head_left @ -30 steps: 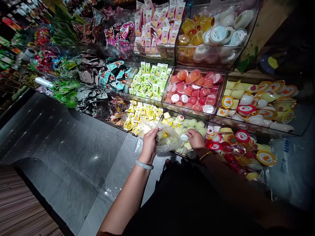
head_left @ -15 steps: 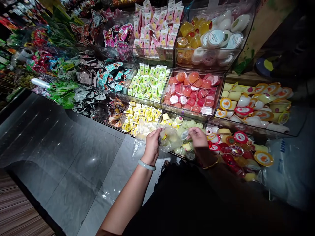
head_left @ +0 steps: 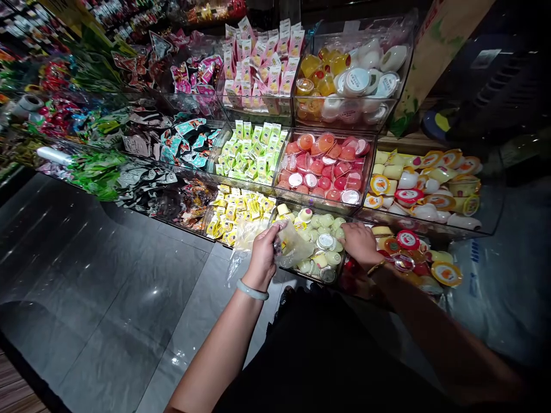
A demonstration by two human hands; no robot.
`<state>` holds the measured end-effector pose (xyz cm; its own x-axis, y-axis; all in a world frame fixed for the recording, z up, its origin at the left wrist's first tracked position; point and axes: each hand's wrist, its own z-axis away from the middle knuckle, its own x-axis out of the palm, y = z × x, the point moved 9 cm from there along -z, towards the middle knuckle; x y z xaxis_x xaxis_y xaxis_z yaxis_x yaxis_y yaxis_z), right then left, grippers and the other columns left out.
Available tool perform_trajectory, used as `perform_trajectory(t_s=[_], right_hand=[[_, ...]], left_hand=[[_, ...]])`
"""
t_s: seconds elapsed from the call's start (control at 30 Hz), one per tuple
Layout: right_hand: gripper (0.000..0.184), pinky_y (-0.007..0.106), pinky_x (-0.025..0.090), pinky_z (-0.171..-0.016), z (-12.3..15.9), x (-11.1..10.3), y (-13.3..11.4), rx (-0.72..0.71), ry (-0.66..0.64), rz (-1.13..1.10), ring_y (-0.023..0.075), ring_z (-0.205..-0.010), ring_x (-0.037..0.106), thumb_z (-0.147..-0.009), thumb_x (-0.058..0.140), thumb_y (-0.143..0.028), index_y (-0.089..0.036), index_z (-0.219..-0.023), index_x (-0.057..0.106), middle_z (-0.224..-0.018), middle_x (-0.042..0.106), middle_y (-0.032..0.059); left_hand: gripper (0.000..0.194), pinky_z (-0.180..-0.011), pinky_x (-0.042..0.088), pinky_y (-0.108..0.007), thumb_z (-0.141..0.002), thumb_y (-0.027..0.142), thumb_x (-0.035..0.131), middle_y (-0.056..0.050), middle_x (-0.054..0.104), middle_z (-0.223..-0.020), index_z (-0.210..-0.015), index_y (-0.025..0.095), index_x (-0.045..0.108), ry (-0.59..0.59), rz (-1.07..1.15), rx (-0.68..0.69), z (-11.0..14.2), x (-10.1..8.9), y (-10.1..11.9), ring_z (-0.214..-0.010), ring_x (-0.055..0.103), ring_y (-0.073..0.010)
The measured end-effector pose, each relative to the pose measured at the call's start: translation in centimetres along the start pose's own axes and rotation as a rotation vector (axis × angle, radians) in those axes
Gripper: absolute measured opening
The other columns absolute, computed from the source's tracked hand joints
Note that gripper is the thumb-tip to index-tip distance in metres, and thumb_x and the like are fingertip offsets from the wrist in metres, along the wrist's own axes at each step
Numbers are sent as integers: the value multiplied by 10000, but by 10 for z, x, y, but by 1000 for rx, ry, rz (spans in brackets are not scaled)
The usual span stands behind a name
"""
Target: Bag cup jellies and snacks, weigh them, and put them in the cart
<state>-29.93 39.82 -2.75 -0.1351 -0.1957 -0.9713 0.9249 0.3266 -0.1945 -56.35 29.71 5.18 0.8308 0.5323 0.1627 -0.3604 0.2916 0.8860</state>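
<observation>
My left hand (head_left: pixel 262 255), with a pale green bangle on the wrist, is closed on the mouth of a clear plastic bag (head_left: pixel 290 246) that has a few sweets inside. It holds the bag over the front of a clear bin of pale green and yellow jelly cups (head_left: pixel 321 241). My right hand (head_left: pixel 359 242), wearing a gold bracelet, lies palm down on the right side of that bin with its fingers curled among the cups. What those fingers hold is hidden.
Clear tiered bins fill the display: yellow wrapped sweets (head_left: pixel 239 209), green packets (head_left: pixel 253 152), red and pink jelly cups (head_left: pixel 325 169), pink packets (head_left: pixel 262 54), larger fruit cups (head_left: pixel 424 178) at right. A grey tiled floor (head_left: pixel 107 298) spreads to the left.
My right hand carried a cup to the bag, then went back right into the jelly cup bin. The left hand kept its hold on the bag. The view shifted slightly left.
</observation>
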Motion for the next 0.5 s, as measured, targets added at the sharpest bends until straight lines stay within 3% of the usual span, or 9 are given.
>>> perform_trajectory(t_s=[0.17,0.27,0.37,0.47,0.5], right_hand=[[267,446,377,-912,-6,0,-16,-164,-54,129,344,-1054,556,-812,635,-201,-130,-1064,684,-1000,713,186],[340,462,391,-941,-1,-20,-10,-96,15,28,346,-1078,565,-805,658,-266,-130,-1116,681,-1058,712,181],[459,450,484,-863,11,-38,-14,49,44,-426,305,-968,633,-847,635,-408,-186,-1249,642,-1019,720,118],[409,405,566,-729,23,-34,-79,-68,-142,-1015,246,-820,688,-912,565,-474,-263,-1251,652,-932,734,49],[345,389,583,-725,25,-33,-103,-109,-151,-1064,235,-824,702,-912,573,-459,-285,-1188,686,-926,745,34]], left_hand=[[413,-415,222,-230,-780,488,749,46,488,-544,-1031,163,799,-97,31,10,1,11,7,-425,322,-62],[364,-436,271,-219,-778,465,752,49,510,-549,-993,176,808,-82,23,51,1,11,16,-442,380,-66],[316,-587,438,-235,-756,433,764,-23,689,-703,-924,172,818,-38,13,102,3,11,23,-636,603,-129],[327,-770,495,-290,-757,445,758,-72,766,-883,-933,175,818,-59,-12,123,6,17,22,-851,676,-196],[330,-774,491,-296,-760,459,758,-63,760,-848,-925,179,818,-64,-44,129,6,19,22,-835,672,-197]])
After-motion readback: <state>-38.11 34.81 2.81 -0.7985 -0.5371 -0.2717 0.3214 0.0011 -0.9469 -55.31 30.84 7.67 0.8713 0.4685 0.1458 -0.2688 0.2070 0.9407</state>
